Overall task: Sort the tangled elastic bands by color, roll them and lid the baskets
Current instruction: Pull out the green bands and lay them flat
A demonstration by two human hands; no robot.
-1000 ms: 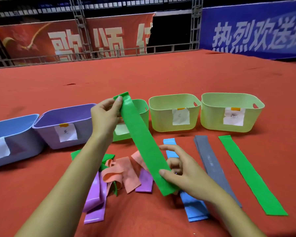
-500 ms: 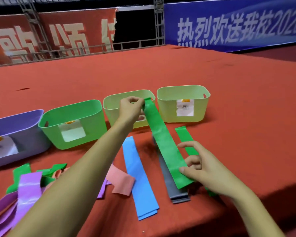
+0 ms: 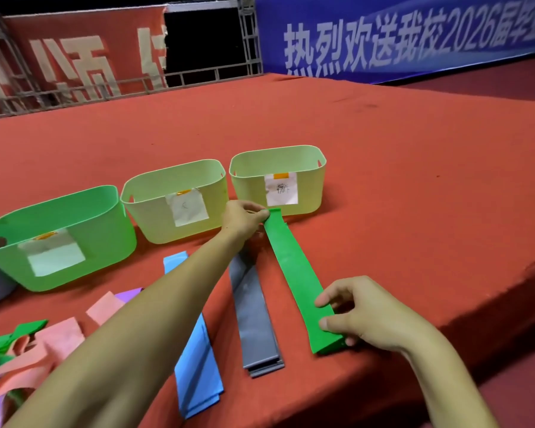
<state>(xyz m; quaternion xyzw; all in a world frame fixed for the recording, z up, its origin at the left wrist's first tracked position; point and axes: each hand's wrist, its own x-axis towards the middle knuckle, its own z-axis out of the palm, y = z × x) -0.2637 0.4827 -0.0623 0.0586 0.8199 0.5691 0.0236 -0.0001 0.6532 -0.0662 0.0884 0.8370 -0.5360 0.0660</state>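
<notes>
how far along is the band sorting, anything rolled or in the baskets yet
Early stage. Done: a blue band and a grey stack lie flat, sorted out. In hand: the left hand and right hand pinch the two ends of a green band, laying it down beside the grey. Left: the tangled pile of pink, purple and green, all rolling, and filling the baskets; no roll or lid is visible.

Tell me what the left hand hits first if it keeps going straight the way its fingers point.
Probably the right-most pale basket. The left hand pinches the far end of the green band just in front of that basket's near wall, though the gap is hard to judge.
</notes>
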